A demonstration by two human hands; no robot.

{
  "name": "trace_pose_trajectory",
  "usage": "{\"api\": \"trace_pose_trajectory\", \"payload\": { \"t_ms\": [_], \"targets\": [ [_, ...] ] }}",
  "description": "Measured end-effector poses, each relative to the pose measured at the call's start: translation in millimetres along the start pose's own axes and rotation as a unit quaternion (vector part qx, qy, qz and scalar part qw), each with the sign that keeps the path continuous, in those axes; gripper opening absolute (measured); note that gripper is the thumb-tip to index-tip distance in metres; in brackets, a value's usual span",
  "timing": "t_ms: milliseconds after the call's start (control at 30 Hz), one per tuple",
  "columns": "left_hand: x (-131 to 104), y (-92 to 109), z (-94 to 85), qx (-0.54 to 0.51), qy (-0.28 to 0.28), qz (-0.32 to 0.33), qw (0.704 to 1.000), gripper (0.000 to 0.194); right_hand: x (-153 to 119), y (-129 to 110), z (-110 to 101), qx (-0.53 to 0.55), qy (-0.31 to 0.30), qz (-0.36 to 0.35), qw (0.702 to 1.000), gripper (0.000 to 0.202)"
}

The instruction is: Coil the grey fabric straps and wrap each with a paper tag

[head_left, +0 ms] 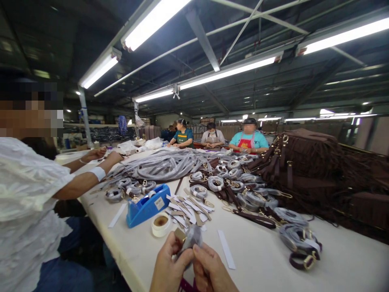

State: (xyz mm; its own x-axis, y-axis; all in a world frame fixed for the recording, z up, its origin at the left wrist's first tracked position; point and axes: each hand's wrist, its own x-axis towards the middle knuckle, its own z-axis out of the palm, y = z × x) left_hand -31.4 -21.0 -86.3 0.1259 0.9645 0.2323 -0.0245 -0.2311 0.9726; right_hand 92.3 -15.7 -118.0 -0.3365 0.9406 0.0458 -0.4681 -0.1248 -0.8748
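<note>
Near the table's front edge, both my hands are closed on a strap wrapped in grey translucent film (193,237). My left hand (170,261) grips it from the left, with a small tan piece (180,235) showing by its fingers. On the other side my right hand (214,267) pinches the strap between thumb and fingers. Its lower part is hidden behind my hands. Just beyond lie a roll of tape (161,224), a blue tape dispenser (148,205) and a heap of white and tan paper strips (190,211). One white strip (226,249) lies to the right.
Coiled wrapped straps with gold clasps (215,183) cover the table's middle and right, beside piled dark brown fringed pieces (313,166). A long bundle of wrapped straps (164,164) lies farther back. A co-worker (33,182) sits close on the left; several others sit across.
</note>
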Motion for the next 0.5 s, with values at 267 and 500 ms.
{"api": "trace_pose_trajectory", "payload": {
  "t_ms": [267, 500],
  "targets": [
    [-12, -39, 4.5, 0.033, 0.1, 0.018, 0.994, 0.055, -4, -3, -6, 0.023, 0.005, 0.019, 1.0, 0.062],
    [-16, -21, -11.3, 0.162, 0.058, 0.07, 0.983, 0.067, -5, -1, -8, -0.157, -0.019, -0.028, 0.987, 0.068]
  ]
}}
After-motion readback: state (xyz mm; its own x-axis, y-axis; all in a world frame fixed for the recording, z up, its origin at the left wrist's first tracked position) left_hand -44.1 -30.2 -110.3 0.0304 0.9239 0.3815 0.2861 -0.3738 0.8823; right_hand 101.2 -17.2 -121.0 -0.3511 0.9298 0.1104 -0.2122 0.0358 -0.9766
